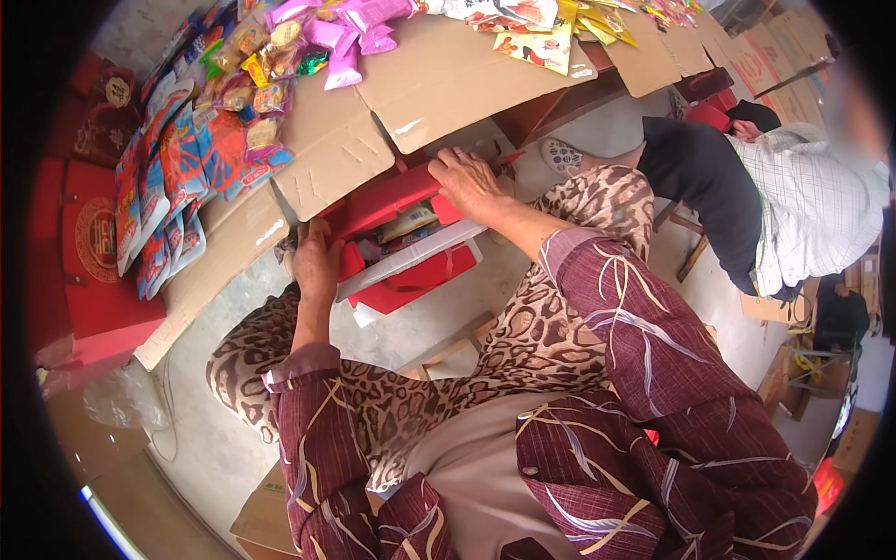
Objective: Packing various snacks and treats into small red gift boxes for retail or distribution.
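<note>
A red cardboard gift box (397, 291) with its flaps raised sits between my knees, below the edge of the cardboard-covered table. Wrapped snack packets (408, 224) show through its opening, beside a pale inner edge. My left hand (317, 259) is closed round the box's left end, its fingertips partly hidden. On the far right, my right hand (467, 182) grips the red flap (390, 199) with bent fingers.
Cardboard sheets (448, 89) cover the table. On them lie blue-and-red pouches (182, 163), wrapped cakes (266, 98), purple packets (347, 33) and yellow packets (541, 47). Red gift boxes (107, 252) stand at left. A co-worker in a white checked shirt (807, 201) sits at right.
</note>
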`<state>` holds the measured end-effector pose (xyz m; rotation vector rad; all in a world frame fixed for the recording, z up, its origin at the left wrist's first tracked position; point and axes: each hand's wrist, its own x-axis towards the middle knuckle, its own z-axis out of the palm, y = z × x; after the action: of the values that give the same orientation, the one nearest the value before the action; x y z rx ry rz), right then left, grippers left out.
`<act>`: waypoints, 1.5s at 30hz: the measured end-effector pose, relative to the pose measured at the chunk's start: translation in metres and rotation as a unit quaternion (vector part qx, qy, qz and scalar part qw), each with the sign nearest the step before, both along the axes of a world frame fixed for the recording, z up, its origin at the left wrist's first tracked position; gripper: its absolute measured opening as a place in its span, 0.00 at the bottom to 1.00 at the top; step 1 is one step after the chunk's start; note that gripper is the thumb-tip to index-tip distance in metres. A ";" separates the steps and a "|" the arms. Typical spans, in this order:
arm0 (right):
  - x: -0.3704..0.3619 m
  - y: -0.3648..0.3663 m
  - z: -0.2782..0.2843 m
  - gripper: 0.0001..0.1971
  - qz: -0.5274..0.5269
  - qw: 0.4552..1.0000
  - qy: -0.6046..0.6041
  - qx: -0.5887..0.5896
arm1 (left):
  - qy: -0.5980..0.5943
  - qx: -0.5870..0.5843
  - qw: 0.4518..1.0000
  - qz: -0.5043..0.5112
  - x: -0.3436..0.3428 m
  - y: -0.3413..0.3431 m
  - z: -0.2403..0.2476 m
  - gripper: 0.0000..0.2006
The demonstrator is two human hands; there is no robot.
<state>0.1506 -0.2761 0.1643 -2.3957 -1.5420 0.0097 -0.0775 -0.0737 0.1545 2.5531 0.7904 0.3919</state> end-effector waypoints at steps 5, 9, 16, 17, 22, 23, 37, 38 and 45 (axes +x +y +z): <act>-0.003 0.002 -0.006 0.14 0.015 0.999 -0.036 -0.008 | 0.003 0.014 1.000 0.010 -0.002 -0.004 -0.001 0.18; -0.005 -0.002 -0.003 0.14 0.041 0.999 -0.020 0.016 | 0.029 0.048 0.998 -0.001 -0.005 0.001 -0.007 0.18; -0.004 -0.003 -0.006 0.12 0.042 0.998 0.034 -0.009 | 0.047 0.153 0.987 -0.012 0.011 -0.014 0.007 0.22; -0.004 -0.002 -0.008 0.12 0.043 0.998 0.034 -0.010 | 0.055 0.155 0.986 -0.034 0.014 -0.017 0.011 0.22; -0.007 -0.003 -0.019 0.08 0.051 0.998 -0.020 -0.025 | 0.044 0.163 0.981 -0.093 0.030 -0.030 0.006 0.22; -0.008 -0.002 -0.020 0.08 0.054 0.998 -0.020 -0.026 | 0.044 0.162 0.982 -0.091 0.033 -0.031 0.006 0.22; 0.004 -0.007 -0.037 0.11 -0.107 0.950 0.264 0.130 | 0.065 0.184 0.978 -0.070 0.048 -0.028 -0.003 0.18; 0.003 -0.007 -0.034 0.11 -0.106 0.950 0.264 0.129 | 0.065 0.183 0.978 -0.069 0.048 -0.028 -0.003 0.18; -0.001 -0.008 -0.023 0.14 -0.086 0.984 0.144 0.057 | 0.039 0.164 0.983 -0.077 0.047 -0.031 -0.003 0.19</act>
<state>0.1492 -0.2836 0.1418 -2.3096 -1.1721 0.2154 -0.0307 -0.1051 0.1511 2.9304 0.5885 0.4027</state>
